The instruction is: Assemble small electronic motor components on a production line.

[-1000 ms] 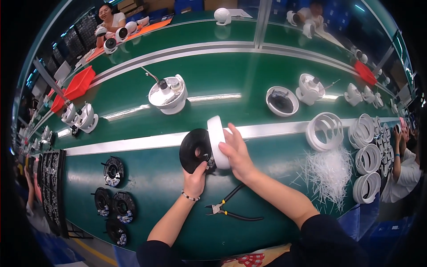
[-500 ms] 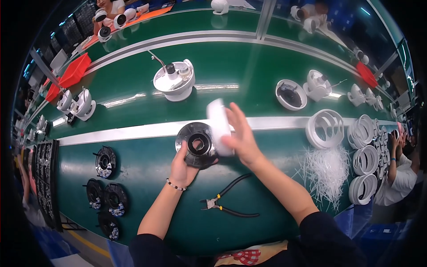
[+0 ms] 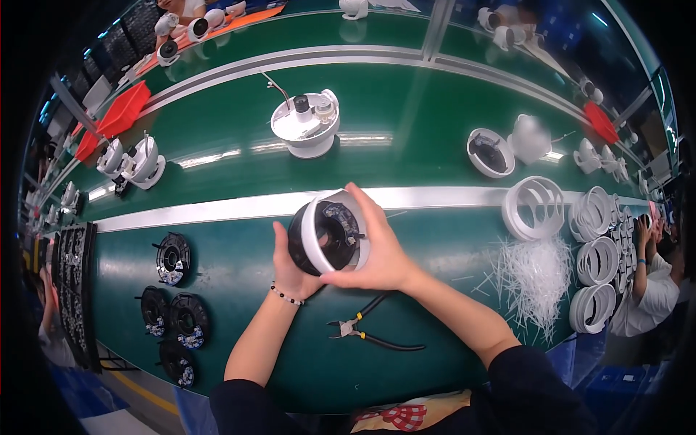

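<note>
Over the near edge strip of the belt, I hold a white plastic ring (image 3: 310, 238) and a black round disc with a small circuit board (image 3: 337, 248) together, tilted. The disc sits inside the ring, partly hidden by it. From the right, my right hand (image 3: 384, 254) is closed on the ring, fingers over the top and thumb beneath. My left hand (image 3: 290, 281) supports the black disc from the left and below, thumb raised along its side. Below the hands lie black-handled cutting pliers (image 3: 349, 328) with yellow collars, jaws spread.
Several black discs (image 3: 172, 259) lie at left beside a black rack (image 3: 75, 297). White rings (image 3: 533, 209) and a heap of clear plastic strips (image 3: 535, 279) are at right. On the green belt (image 3: 406, 109) stand white camera housings (image 3: 304, 127). People work nearby.
My right hand has brought the white ring leftward around the black disc, which has tilted. The housings on the belt have shifted right. The pliers have stayed put.
</note>
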{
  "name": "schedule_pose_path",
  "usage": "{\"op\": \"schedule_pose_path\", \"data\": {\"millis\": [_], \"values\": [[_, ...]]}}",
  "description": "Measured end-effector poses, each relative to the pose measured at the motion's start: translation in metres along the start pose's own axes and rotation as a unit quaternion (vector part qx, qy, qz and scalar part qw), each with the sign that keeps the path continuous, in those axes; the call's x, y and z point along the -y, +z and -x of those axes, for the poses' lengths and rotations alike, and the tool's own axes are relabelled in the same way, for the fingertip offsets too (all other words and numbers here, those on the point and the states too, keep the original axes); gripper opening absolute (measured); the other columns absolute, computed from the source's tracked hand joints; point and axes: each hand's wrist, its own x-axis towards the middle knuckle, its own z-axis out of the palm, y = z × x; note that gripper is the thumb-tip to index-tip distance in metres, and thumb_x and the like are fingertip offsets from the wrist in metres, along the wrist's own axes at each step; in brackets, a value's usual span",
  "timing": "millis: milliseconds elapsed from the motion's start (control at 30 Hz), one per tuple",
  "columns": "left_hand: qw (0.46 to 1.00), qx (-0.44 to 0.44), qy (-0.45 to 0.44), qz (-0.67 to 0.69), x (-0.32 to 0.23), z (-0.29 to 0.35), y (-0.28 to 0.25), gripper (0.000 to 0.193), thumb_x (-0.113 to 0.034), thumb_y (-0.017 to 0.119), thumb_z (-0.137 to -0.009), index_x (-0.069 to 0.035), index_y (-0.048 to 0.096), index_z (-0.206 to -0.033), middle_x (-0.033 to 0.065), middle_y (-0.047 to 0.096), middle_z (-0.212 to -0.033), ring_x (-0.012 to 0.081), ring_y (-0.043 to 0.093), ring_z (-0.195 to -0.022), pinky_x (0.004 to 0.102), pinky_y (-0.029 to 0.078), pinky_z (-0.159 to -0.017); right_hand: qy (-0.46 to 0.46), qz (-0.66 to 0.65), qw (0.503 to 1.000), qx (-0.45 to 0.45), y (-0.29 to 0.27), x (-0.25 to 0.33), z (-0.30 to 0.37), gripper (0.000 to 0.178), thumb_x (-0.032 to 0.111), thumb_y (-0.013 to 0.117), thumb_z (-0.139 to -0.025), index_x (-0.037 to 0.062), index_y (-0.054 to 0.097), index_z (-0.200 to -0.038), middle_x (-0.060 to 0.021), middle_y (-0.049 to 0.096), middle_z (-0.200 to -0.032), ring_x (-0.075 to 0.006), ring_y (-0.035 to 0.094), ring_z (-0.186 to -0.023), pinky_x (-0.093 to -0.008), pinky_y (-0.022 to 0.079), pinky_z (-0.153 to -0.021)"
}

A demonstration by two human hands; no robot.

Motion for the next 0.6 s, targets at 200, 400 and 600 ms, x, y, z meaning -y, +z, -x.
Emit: {"op": "schedule_pose_path", "data": {"millis": [200, 400, 600], "values": [[0.999, -0.034, -0.003, -0.017, -0.014, 0.006, -0.003, 0.063, -0.052, 0.037, -0.083, -0.006, 0.036, -0.125, 0.0133, 0.047, -0.118, 0.0278, 0.046, -0.11, 0.0442, 0.038, -0.093, 0.06, -0.115, 0.991, -0.022, 0.011, 0.002, -0.004, 0.114, 0.032, 0.081, -0.051, -0.0021, 0.012, -0.134, -0.0245, 0.028, -0.131, -0.0322, 0.032, -0.122, -0.037, 0.026, -0.1], [0.996, -0.019, 0.02, -0.08, -0.018, 0.014, -0.007, 0.067, -0.06, 0.03, -0.084, -0.007, 0.039, -0.125, 0.0113, 0.046, -0.121, 0.0237, 0.045, -0.111, 0.0371, 0.039, -0.093, 0.039, 0.056, 0.997, -0.022, 0.041, 0.02, -0.007, 0.114, 0.042, 0.078, -0.051, -0.0066, 0.013, -0.131, -0.0268, 0.023, -0.13, -0.0393, 0.025, -0.12, -0.0448, 0.024, -0.099], [0.995, -0.031, 0.02, -0.088, -0.029, 0.018, -0.016, 0.081, -0.071, 0.025, -0.078, -0.007, 0.036, -0.126, 0.0098, 0.046, -0.121, 0.0226, 0.046, -0.11, 0.0363, 0.041, -0.092, -0.013, 0.113, 0.993, 0.011, 0.05, 0.03, -0.016, 0.116, 0.042, 0.078, -0.048, -0.0049, 0.013, -0.132, -0.026, 0.024, -0.129, -0.0413, 0.025, -0.119, -0.0485, 0.026, -0.096]]}}
